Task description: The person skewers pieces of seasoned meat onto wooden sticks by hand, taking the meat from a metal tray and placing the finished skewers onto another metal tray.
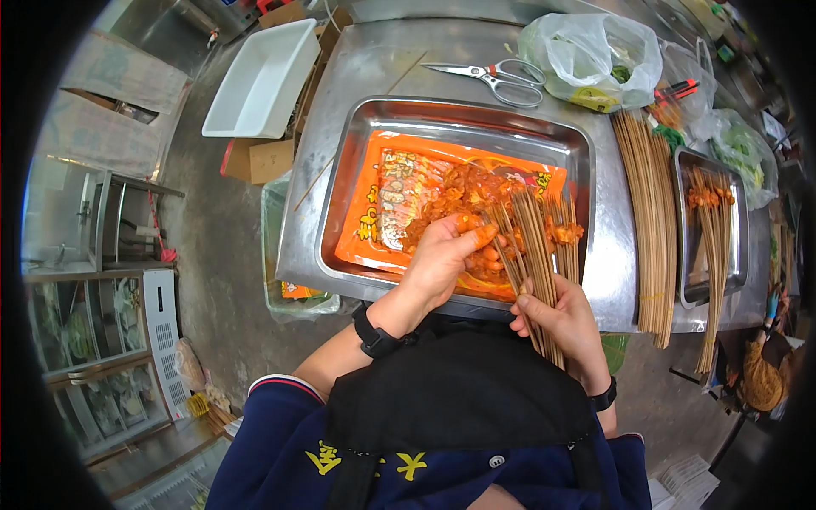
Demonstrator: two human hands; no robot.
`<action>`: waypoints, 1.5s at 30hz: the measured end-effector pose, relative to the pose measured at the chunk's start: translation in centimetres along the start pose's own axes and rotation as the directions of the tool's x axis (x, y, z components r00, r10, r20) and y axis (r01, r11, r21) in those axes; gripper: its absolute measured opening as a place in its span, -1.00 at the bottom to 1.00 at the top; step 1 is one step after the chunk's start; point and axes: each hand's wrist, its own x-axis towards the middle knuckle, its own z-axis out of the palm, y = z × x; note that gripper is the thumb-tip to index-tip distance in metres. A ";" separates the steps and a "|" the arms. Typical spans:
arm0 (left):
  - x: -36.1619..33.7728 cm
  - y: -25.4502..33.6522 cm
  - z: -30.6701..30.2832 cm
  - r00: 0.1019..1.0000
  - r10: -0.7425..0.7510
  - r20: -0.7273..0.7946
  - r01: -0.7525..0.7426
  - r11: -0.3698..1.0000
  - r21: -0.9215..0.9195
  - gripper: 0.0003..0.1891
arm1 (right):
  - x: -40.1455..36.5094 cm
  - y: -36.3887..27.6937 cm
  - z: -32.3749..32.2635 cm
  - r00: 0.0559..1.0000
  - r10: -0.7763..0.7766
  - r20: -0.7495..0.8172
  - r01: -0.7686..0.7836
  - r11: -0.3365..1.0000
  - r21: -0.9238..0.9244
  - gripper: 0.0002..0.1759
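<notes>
A metal tray (337,183) on the steel table holds an orange printed package (361,223) and red-sauced meat pieces (467,191). My right hand (557,314) is closed around a bundle of wooden skewers (534,234), whose upper ends lie over the tray's right part. Sauce stains the fingers of my left hand (446,255), which are pinched together near the skewers' upper ends; what they hold is hidden. More skewers with meat on their tips (565,234) rest inside the tray at the right.
Scissors (497,78) lie behind the tray, beside a plastic bag (591,59). Bare skewers (648,229) and a smaller tray (741,246) with loaded skewers (712,221) are at the right. A white bin (262,81) stands at the back left.
</notes>
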 end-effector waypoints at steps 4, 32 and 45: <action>0.1 2.6 -1.8 0.970 0.197 -0.144 -0.168 0.967 0.192 -0.79 | 0.0 0.2 -0.2 0.999 -0.013 -0.030 0.012 1.000 -0.003 -0.83; -1.1 2.1 -3.5 0.905 0.394 0.160 -0.133 -0.095 0.987 -0.81 | 0.5 0.5 -0.4 1.000 -0.010 0.022 0.010 1.000 -0.017 -0.83; -0.8 1.4 -2.0 0.931 0.331 0.150 -0.139 -0.057 0.989 -0.77 | 0.5 0.4 -0.4 0.999 -0.016 0.031 0.017 0.999 -0.042 -0.83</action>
